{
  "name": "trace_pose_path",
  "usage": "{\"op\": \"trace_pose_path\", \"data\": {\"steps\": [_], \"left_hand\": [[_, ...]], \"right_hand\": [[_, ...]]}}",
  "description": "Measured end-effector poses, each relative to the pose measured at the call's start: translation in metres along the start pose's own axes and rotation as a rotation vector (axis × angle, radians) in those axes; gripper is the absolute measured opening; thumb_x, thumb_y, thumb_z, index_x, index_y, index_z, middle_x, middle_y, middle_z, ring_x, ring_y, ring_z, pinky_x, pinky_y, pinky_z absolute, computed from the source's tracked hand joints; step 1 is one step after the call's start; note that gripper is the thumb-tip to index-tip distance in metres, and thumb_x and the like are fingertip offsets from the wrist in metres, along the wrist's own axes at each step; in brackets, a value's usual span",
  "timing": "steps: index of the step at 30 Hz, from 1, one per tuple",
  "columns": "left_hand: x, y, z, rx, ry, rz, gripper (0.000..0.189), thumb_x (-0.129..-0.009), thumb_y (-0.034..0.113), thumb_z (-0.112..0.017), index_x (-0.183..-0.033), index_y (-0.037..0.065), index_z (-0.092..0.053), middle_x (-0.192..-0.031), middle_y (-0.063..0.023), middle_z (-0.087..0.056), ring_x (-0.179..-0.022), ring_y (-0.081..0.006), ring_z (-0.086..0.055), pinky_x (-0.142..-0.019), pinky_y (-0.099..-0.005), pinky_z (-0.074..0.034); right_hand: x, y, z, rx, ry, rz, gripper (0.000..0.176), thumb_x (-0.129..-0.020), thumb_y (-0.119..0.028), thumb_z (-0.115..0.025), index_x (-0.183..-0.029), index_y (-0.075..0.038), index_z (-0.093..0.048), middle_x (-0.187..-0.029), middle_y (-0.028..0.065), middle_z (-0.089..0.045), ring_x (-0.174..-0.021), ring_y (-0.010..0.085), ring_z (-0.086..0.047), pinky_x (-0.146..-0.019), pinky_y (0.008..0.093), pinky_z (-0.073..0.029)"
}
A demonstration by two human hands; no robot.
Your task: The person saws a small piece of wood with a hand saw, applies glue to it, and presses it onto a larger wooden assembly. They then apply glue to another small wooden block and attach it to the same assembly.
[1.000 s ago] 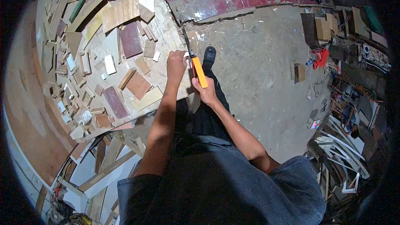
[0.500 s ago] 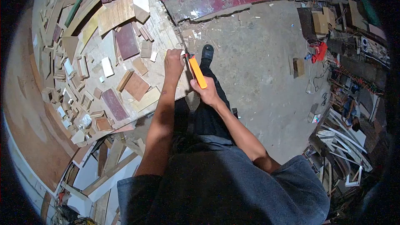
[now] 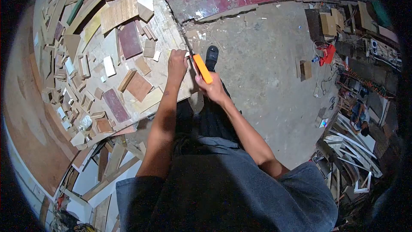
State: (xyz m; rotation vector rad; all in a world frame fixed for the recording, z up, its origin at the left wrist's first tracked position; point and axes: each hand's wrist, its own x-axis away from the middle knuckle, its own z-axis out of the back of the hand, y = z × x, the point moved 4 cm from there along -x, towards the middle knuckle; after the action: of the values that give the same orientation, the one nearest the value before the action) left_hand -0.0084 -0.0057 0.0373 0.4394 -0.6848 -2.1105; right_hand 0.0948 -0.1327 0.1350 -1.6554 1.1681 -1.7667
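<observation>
Orange-handled tool (image 3: pixel 203 68), one, at the near-right stretch of workbench (image 3: pixel 161 71) edge, thin dark end aimed away from body. Right hand (image 3: pixel 210 85): fingers narrow, wrapped round lower handle. Left hand (image 3: pixel 177 62): fingers curled over bench edge area, touching one small white piece (image 3: pixel 187 54) just beside tool; pinched or only pressed, cannot tell, fingertips partly hidden. Left of left hand: one white block (image 3: pixel 109 66), one long maroon panel (image 3: pixel 116 105), one wider maroon panel (image 3: pixel 130 38). Many wood offcuts around, too many to count. One shoe (image 3: pixel 212 54) on floor.
</observation>
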Motion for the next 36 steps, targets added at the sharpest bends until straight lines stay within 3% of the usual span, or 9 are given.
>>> {"op": "trace_pose_path", "data": {"steps": [2, 10, 11, 15, 20, 24, 29, 33, 36], "left_hand": [[0.000, 0.001, 0.004, 0.041, 0.042, 0.037, 0.016, -0.074, 0.001, -0.067, -0.090, 0.000, -0.065, -0.084, -0.0165, -0.061, -0.084, -0.0355, -0.056, -0.078, -0.0434, -0.048], [0.000, -0.001, 0.001, 0.001, -0.029, 0.130, 0.015, -0.077, 0.002, -0.064, -0.092, 0.000, -0.065, -0.084, -0.0178, -0.062, -0.083, -0.0371, -0.056, -0.077, -0.0449, -0.047], [0.000, -0.001, 0.002, 0.015, -0.023, 0.089, 0.014, -0.077, 0.002, -0.064, -0.091, 0.000, -0.065, -0.085, -0.0185, -0.062, -0.084, -0.0379, -0.056, -0.077, -0.0457, -0.047], [0.002, 0.000, 0.009, 0.047, 0.043, 0.028, 0.014, -0.078, 0.006, -0.067, -0.090, -0.001, -0.066, -0.085, -0.0195, -0.063, -0.083, -0.0385, -0.057, -0.075, -0.0461, -0.046], [0.001, 0.000, 0.011, 0.060, 0.023, 0.037, 0.016, -0.078, 0.009, -0.069, -0.090, -0.001, -0.066, -0.086, -0.0189, -0.064, -0.083, -0.0379, -0.057, -0.076, -0.0455, -0.047], [-0.005, -0.002, 0.013, 0.071, -0.004, 0.055, 0.017, -0.078, 0.011, -0.070, -0.090, 0.000, -0.066, -0.086, -0.0178, -0.064, -0.084, -0.0365, -0.057, -0.076, -0.0441, -0.047], [-0.007, -0.006, 0.013, 0.103, 0.000, 0.059, 0.018, -0.078, 0.014, -0.072, -0.090, 0.002, -0.069, -0.082, -0.0168, -0.066, -0.078, -0.0366, -0.059, -0.071, -0.0449, -0.048], [-0.005, -0.007, 0.011, 0.131, 0.011, 0.055, 0.017, -0.078, 0.014, -0.072, -0.090, 0.002, -0.070, -0.084, -0.0167, -0.067, -0.080, -0.0363, -0.060, -0.072, -0.0442, -0.048], [-0.005, -0.006, 0.007, 0.133, 0.012, 0.039, 0.014, -0.077, 0.011, -0.072, -0.087, 0.001, -0.067, -0.085, -0.0167, -0.065, -0.081, -0.0360, -0.058, -0.074, -0.0444, -0.047]], "right_hand": [[-0.016, -0.002, -0.002, -0.042, -0.004, -0.001, 0.037, -0.092, -0.035, -0.066, -0.070, -0.008, -0.052, -0.057, -0.0031, -0.048, -0.047, 0.0080, -0.045, -0.043, 0.0272, -0.034], [-0.009, 0.007, -0.013, 0.107, -0.049, 0.093, 0.039, -0.091, -0.034, -0.067, -0.069, -0.007, -0.051, -0.062, -0.0031, -0.046, -0.057, 0.0081, -0.043, -0.053, 0.0277, -0.036], [-0.014, 0.000, -0.013, 0.113, 0.004, 0.200, 0.037, -0.092, -0.034, -0.067, -0.071, -0.007, -0.052, -0.062, -0.0033, -0.047, -0.055, 0.0080, -0.043, -0.051, 0.0275, -0.036], [-0.028, 0.011, -0.003, -0.040, -0.040, -0.040, 0.034, -0.093, -0.036, -0.065, -0.079, -0.007, -0.054, -0.061, -0.0043, -0.047, -0.051, 0.0064, -0.043, -0.047, 0.0259, -0.033], [0.033, 0.026, 0.008, 0.061, 0.055, -0.038, 0.035, -0.093, -0.030, -0.065, -0.074, -0.003, -0.052, -0.065, -0.0025, -0.048, -0.059, 0.0077, -0.043, -0.053, 0.0284, -0.037], [0.031, 0.032, 0.022, 0.141, 0.205, -0.019, 0.035, -0.094, -0.029, -0.063, -0.078, 0.000, -0.052, -0.069, -0.0016, -0.051, -0.065, 0.0091, -0.041, -0.059, 0.0276, -0.038], [0.028, -0.013, 0.019, 0.208, 0.260, 0.150, 0.037, -0.080, -0.025, -0.080, -0.071, -0.008, -0.048, -0.064, -0.0027, -0.047, -0.059, 0.0074, -0.043, -0.056, 0.0265, -0.038], [0.025, -0.007, 0.015, 0.229, 0.306, 0.149, 0.038, -0.083, -0.022, -0.076, -0.066, -0.010, -0.044, -0.062, -0.0054, -0.043, -0.057, 0.0065, -0.038, -0.053, 0.0250, -0.034], [0.020, -0.011, 0.008, 0.154, 0.307, 0.143, 0.040, -0.080, -0.021, -0.079, -0.063, -0.007, -0.046, -0.057, -0.0032, -0.045, -0.053, 0.0082, -0.040, -0.049, 0.0269, -0.036]]}}
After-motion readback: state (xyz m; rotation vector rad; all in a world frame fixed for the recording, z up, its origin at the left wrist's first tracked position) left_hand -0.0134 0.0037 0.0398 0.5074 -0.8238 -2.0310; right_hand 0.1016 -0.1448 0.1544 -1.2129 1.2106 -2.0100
